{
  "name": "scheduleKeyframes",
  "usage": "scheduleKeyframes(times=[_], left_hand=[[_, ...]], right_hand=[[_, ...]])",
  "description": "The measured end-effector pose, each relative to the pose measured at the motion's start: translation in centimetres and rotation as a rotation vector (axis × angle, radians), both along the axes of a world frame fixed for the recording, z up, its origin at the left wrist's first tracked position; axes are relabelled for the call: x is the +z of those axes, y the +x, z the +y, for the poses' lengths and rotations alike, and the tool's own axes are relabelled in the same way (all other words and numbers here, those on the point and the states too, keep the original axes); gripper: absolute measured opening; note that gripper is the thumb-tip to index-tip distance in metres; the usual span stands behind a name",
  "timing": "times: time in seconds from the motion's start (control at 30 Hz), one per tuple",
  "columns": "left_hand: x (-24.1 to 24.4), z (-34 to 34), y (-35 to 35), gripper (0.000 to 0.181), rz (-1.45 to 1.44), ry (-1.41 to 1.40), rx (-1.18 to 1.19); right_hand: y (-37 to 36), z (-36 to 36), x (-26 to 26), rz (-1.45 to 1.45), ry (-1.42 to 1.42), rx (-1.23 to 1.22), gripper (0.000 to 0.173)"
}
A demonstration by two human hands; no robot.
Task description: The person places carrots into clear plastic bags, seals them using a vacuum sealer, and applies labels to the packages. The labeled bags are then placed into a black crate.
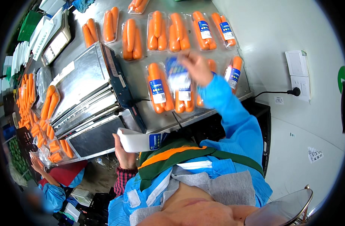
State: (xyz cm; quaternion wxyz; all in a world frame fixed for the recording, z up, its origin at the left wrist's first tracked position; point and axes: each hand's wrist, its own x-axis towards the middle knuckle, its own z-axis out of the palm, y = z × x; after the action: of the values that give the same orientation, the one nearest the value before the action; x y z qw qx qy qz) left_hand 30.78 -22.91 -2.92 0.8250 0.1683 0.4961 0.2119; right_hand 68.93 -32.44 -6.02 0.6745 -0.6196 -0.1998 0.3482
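Note:
My left hand point(124, 154) holds a white plastic tub point(134, 140) at the table's front edge, its palm and fingers around one end. Blue printed labels point(155, 141) show at the tub's other end. Over the table, my right hand point(196, 67) is blurred and pinches a blue-and-white label point(175, 69). Beneath that label lies a carrot pack point(185, 94) bearing a similar one, partly hidden. A labelled carrot pack point(158, 90) is left of it; another point(233, 75) lies to the right. Behind, two packs point(203, 29) point(224, 29) carry labels, while the pack point(178, 34) beside them has none.
A metal wrapping machine point(96, 90) stands left on the steel table point(138, 69). Beyond it are a scale point(56, 45) and many loose carrots point(27, 90). A co-worker's hand point(36, 163) is at lower left. The white wall point(274, 56) with a plugged-in cord point(270, 92) bounds the right.

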Motion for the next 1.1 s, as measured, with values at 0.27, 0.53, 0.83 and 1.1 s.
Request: scheduleKeyframes(times=[0.27, 0.53, 0.83, 1.1], left_hand=[[0.6, 0.1, 0.7, 0.068, -0.399, -0.557, -0.300], [1.3, 3.1, -0.4, 0.064, -0.205, -0.061, -0.824], [1.4, -1.2, 2.0, 0.035, 0.160, 0.007, -0.468], [1.9, -6.1, -0.7, 0.045, 0.160, 0.314, -0.521]], right_hand=[[20.1, 10.0, -12.4, -0.611, -0.385, -0.157, 0.042], [18.6, 9.7, -10.3, -0.686, -0.631, -0.226, 0.051], [-1.5, 3.7, -3.0, -0.389, -0.477, 0.380, 0.035], [-20.9, -6.0, 2.7, -0.480, 0.084, 0.853, 0.017]])
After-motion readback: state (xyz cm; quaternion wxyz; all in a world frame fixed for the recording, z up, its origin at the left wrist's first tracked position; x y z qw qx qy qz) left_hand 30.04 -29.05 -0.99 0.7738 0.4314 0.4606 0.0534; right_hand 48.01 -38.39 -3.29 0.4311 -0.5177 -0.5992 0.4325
